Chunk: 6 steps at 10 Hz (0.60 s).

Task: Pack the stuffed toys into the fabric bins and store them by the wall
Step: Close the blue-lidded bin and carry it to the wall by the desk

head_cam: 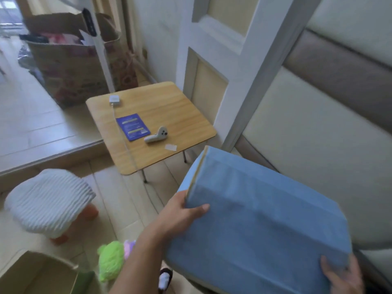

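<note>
I hold a blue fabric bin (261,225) tilted in the air at the lower right, close to the padded wall (318,128). My left hand (182,213) grips its left rim, thumb on the outer face. My right hand (341,276) holds its near right corner from below. The bin's inside is hidden from view. A green stuffed toy (111,259) lies on the floor beside my left forearm, with a pink and purple toy (129,247) partly hidden behind it. A beige fabric bin (38,274) stands open at the bottom left.
A small wooden folding table (169,102) carries a charger (114,100), a blue booklet (133,126) and a white controller (156,135). A white ribbed stool (48,200) stands on the left. A cardboard box (70,56) and a white door frame (239,66) lie beyond.
</note>
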Each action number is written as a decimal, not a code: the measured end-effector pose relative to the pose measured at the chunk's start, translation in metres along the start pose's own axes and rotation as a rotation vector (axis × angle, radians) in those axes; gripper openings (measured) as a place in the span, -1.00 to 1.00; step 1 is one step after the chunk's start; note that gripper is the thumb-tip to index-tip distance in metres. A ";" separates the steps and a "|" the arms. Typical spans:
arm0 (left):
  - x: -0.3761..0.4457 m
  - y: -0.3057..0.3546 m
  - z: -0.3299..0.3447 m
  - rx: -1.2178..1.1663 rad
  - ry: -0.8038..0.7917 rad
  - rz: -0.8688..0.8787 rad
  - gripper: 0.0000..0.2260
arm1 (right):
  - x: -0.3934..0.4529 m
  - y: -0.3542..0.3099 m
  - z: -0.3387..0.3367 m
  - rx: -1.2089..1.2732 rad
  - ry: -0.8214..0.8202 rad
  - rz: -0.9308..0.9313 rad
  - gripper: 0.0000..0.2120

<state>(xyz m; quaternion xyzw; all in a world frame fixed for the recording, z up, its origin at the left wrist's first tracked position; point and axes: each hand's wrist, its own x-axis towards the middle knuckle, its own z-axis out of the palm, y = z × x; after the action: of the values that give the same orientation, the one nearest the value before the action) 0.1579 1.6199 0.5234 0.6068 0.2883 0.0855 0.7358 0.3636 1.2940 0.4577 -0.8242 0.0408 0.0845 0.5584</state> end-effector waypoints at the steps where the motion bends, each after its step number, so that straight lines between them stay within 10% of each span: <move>1: 0.049 -0.006 -0.028 -0.079 -0.001 -0.064 -0.76 | 0.007 -0.016 0.050 0.092 0.021 -0.052 -0.60; 3: 0.163 -0.024 -0.091 -0.097 -0.041 -0.227 -0.33 | 0.045 -0.018 0.141 0.162 -0.073 -0.015 -0.66; 4: 0.208 -0.035 -0.107 -0.104 -0.032 -0.306 -0.61 | 0.062 -0.013 0.176 0.154 -0.053 0.036 -0.68; 6: 0.267 -0.044 -0.112 -0.059 -0.097 -0.314 -0.29 | 0.089 -0.004 0.211 0.227 -0.040 0.049 -0.65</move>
<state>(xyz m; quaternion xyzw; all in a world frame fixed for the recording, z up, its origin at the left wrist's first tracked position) 0.3080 1.8305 0.3853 0.5359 0.3412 -0.0518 0.7705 0.4323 1.4940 0.3686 -0.7526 0.0592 0.1095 0.6466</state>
